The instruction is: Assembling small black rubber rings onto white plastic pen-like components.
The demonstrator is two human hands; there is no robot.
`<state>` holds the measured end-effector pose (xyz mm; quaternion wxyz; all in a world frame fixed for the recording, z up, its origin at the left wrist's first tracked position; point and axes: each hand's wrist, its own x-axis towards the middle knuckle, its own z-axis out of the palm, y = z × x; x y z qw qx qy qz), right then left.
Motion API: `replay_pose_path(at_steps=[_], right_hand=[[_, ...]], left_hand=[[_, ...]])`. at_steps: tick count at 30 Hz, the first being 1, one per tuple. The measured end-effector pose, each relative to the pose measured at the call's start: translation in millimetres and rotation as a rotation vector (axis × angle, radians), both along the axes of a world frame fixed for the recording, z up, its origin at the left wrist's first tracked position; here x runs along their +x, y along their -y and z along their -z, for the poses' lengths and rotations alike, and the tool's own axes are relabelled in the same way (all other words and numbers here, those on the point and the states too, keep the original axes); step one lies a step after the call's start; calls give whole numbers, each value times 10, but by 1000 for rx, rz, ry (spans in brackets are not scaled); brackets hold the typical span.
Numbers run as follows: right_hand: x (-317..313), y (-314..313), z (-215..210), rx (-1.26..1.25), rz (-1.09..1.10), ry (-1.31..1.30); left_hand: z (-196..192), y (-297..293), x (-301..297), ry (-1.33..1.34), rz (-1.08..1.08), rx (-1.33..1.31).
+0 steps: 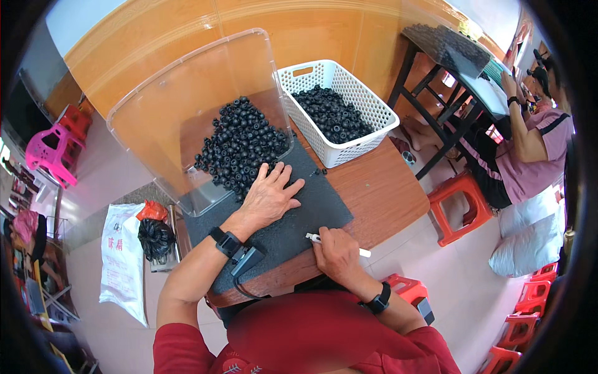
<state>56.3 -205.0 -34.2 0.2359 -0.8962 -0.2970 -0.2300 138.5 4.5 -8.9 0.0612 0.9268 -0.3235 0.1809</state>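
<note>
My left hand (269, 194) lies flat, fingers spread, on a dark foam mat (314, 209) at the near edge of a heap of small black round parts (240, 144). The heap spills out of a clear plastic bin (187, 106) lying on its side. My right hand (336, 249) rests at the mat's front edge, closed on a thin white pen-like tool (363, 252). A white perforated basket (358, 103) behind the mat holds more of the black parts (330, 112).
The mat lies on a small brown wooden table (386, 187). Left on the floor are a white sack (121, 262) and a black bag (154, 237). Red stools (461, 206) stand right, where another person (529, 156) sits at a black table (448, 50).
</note>
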Motion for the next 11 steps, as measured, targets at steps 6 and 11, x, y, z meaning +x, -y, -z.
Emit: replay_pose_path(at_steps=[6,11], right_hand=[[17,-27,18,1,-5,22],[60,-18,25,-41,31,55]], left_hand=[[-10,-82,-113,-34,-23,6],[-230,-172,-248,124,-19,-135]])
